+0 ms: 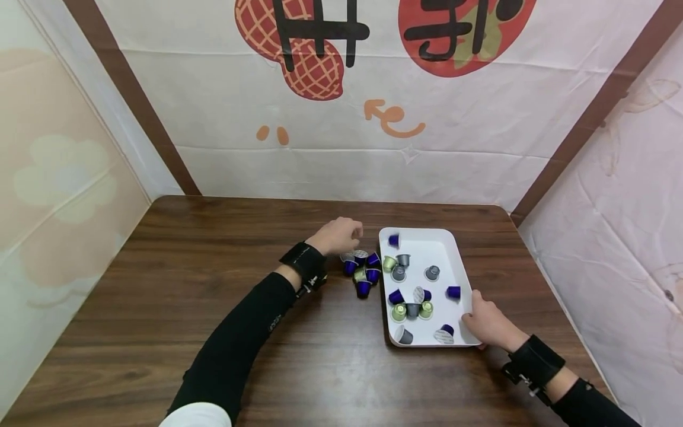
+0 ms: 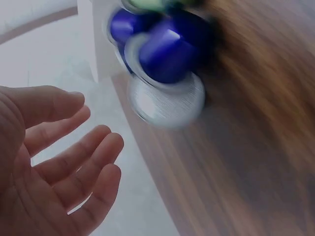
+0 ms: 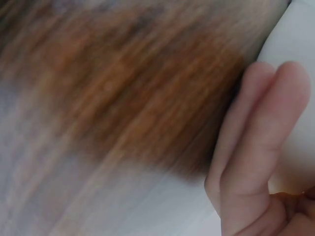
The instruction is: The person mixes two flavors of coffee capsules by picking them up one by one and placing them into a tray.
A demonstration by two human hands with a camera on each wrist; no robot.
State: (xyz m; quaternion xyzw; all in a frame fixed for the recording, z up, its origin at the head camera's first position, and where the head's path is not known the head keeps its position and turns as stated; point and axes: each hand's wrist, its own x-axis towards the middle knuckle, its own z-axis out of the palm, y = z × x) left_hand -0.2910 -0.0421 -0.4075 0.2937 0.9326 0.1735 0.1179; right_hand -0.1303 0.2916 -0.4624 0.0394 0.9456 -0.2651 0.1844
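My left hand (image 1: 337, 236) hovers at the far side of a small pile of coffee capsules (image 1: 363, 287), holding nothing. Its fingers are loosely bent and spread apart in the left wrist view, with a blue capsule (image 2: 172, 51) and a silver capsule lid (image 2: 167, 101) beyond the fingertips. At the near right corner of a white tray (image 1: 445, 252), my right hand (image 1: 492, 323) grips the rim, thumb side over the edge. Two fingers (image 3: 263, 132) lie against the tray's white surface in the right wrist view. Blue, green and grey capsules are scattered inside the tray.
The capsule pile touches or nearly meets the tray's left side. Both stand on a dark wooden table (image 1: 224, 267). A printed white cloth (image 1: 341, 172) hangs behind the far edge, and more cloth (image 1: 613, 237) borders the right side.
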